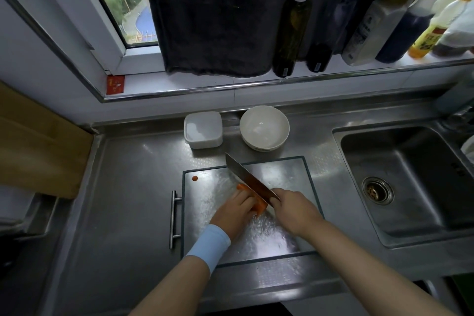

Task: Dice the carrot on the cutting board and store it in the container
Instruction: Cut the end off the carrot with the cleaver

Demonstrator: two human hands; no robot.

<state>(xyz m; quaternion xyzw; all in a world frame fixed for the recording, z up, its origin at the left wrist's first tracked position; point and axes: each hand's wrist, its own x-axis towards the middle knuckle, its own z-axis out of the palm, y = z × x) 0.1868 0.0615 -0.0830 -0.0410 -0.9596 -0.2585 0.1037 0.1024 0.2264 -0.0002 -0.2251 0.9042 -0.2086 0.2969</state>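
Carrot (261, 207) lying on the steel cutting board (284, 174), near its middle, largely covered by the left hand (236, 213); orange ends visible beyond the fingertips and at the near side of the hand. Left hand pressed down on the carrot, fingers curled over it, pale blue wristband (209, 245) on the wrist. Right hand (292, 209) closed round the handle of the knife (250, 179), handle itself hidden inside the fist. Blade set along the right side of the carrot, touching it, tip pointing away toward the far edge of the board. Depth of cut: cannot tell. Small orange carrot piece (195, 178) lying well apart at the far left corner of the board. White square container (203, 129) standing on the steel counter (128, 187) just beyond the board, white bowl (264, 127) just beside it on the right. Sink (410, 182) to the right of the board.
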